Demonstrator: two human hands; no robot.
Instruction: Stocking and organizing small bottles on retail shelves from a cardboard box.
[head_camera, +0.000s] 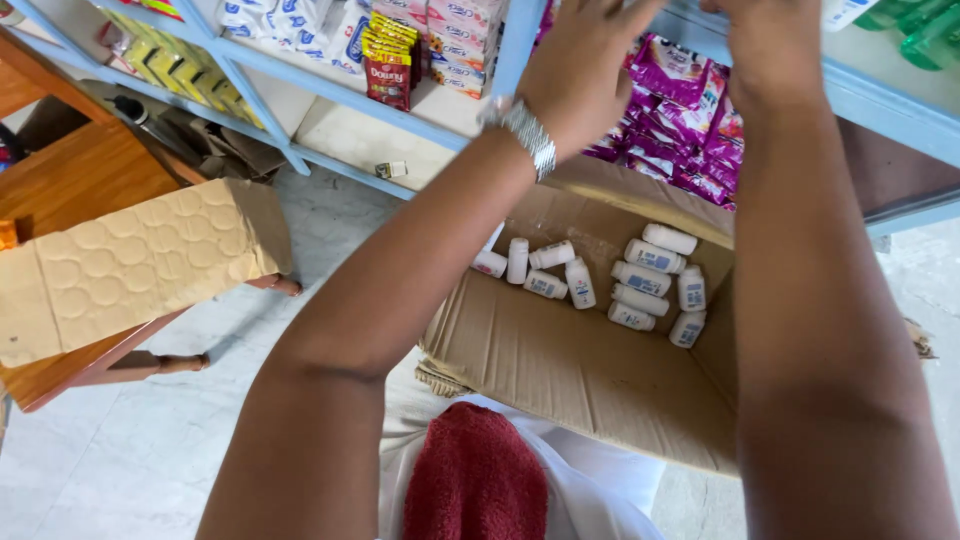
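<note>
A pale marble-patterned tile floor in even daylight carries a light-blue metal shelving unit with off-white shelf boards along the far side, while a brown wooden table, partly covered by embossed cardboard sheet, stands at the left.

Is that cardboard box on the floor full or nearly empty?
Nearly empty: the box holds only a few small white bottles lying on its bare bottom.

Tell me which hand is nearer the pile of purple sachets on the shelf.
Right. The right hand is raised at the shelf edge directly above the purple sachets; the left hand sits just left of the pile, beside the blue upright.
</note>
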